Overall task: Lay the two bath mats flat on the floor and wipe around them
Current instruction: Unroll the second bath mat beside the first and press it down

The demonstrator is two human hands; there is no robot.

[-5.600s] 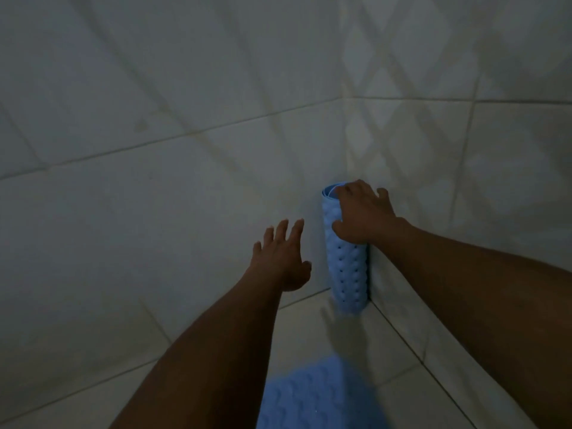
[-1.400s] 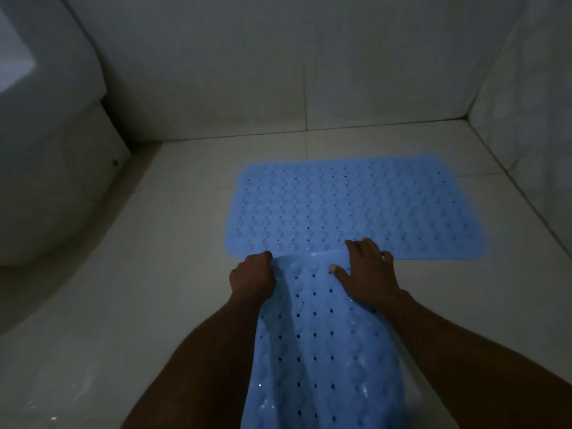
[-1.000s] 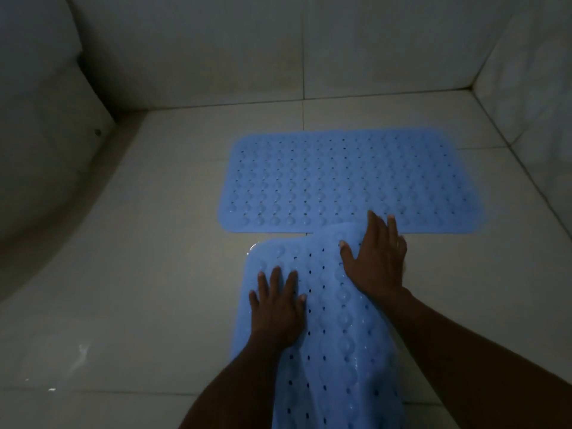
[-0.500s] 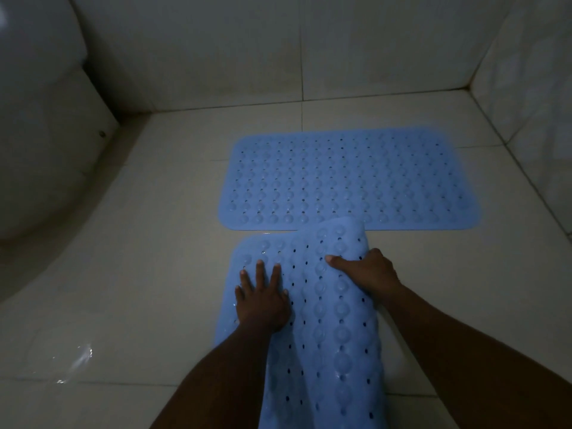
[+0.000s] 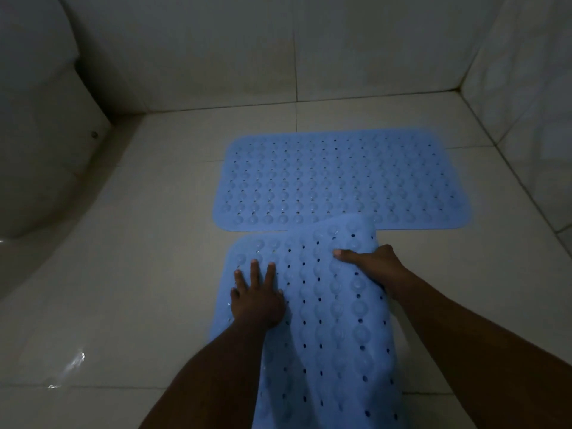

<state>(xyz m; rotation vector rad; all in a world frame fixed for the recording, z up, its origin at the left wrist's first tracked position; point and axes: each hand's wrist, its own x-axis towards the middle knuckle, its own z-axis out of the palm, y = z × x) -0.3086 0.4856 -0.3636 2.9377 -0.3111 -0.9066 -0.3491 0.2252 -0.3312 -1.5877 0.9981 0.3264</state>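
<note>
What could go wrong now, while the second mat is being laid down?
The near mat is raised on its right side, where the right hand grips it; its far corner hangs over the far mat, so it may settle overlapping or creased. The left hand presses only the left part. The floor shines as if wet, so the mat may slide.

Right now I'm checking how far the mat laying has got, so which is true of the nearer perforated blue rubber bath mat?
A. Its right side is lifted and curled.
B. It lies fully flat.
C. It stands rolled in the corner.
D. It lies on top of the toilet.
A: the right hand grips the raised, curled right edge of the nearer perforated blue rubber bath mat, while the left hand presses its left part flat.
</note>
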